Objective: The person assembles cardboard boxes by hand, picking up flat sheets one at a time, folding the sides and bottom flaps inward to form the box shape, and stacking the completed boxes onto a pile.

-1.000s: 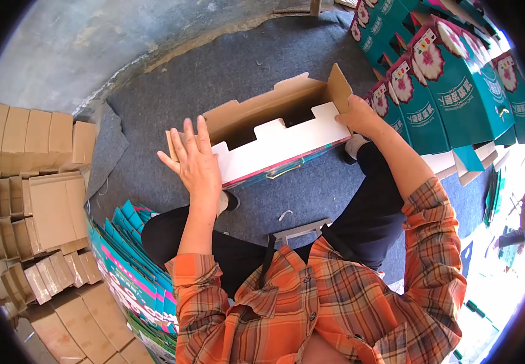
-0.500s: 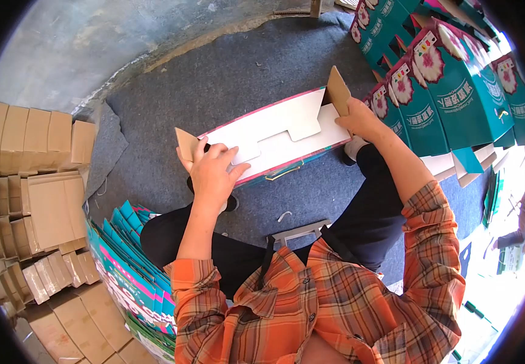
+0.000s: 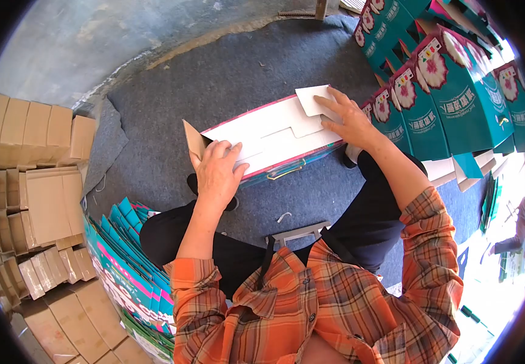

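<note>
A long cardboard box (image 3: 271,143) is being held at a slight slant over the grey floor covering (image 3: 208,79). Its white top panels (image 3: 238,131) are being laid together, nearly flat. A brown flap (image 3: 194,141) is being angled upward at one end; at the other, a white-faced flap (image 3: 311,103) is being tilted inward. The teal side is being crossed by a yellowish cord (image 3: 285,171).

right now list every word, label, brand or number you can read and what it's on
No text is sharp enough to quote surely.
Standing teal boxes: large white Chinese-style characters with smaller lettering beneath, too small and blurred to read.
Stack of flat teal cartons: pale printed marks, too blurred to read.
White-flapped box: no lettering visible on its flaps.
Brown boxes: none legible.
</note>
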`<act>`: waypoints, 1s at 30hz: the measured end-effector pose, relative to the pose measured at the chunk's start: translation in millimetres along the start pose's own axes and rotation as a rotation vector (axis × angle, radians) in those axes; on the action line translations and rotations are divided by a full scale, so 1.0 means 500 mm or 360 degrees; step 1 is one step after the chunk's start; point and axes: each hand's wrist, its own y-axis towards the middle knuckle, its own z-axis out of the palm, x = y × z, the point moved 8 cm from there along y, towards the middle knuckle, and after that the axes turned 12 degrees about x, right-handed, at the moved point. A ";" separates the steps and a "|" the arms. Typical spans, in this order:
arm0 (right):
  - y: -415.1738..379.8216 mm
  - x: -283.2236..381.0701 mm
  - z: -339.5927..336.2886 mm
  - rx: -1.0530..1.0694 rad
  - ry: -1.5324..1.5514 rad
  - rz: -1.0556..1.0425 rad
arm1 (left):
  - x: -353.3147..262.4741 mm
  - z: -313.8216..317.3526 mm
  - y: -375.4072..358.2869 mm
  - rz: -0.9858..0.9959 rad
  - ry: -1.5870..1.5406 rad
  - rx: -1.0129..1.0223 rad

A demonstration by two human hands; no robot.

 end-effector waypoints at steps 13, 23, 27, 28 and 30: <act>-0.013 -0.076 -0.035 -0.0276 0.0651 0.0387 | 0.031 -0.013 0.003 -0.0239 -0.0080 -0.0066; -0.017 -0.021 -0.012 -0.0147 0.0653 -0.0153 | 0.022 -0.053 0.038 -0.0366 -0.0183 0.0059; -0.008 0.000 0.003 -0.0078 -0.0111 -0.0005 | 0.010 -0.049 0.032 -0.0333 -0.0051 0.0005; -0.001 0.013 -0.007 -0.0014 -0.0200 0.0074 | -0.007 -0.053 0.029 -0.0221 0.0050 -0.0056; 0.011 0.030 -0.018 0.0048 -0.0282 0.0152 | -0.018 -0.053 0.024 -0.0110 0.0159 -0.0115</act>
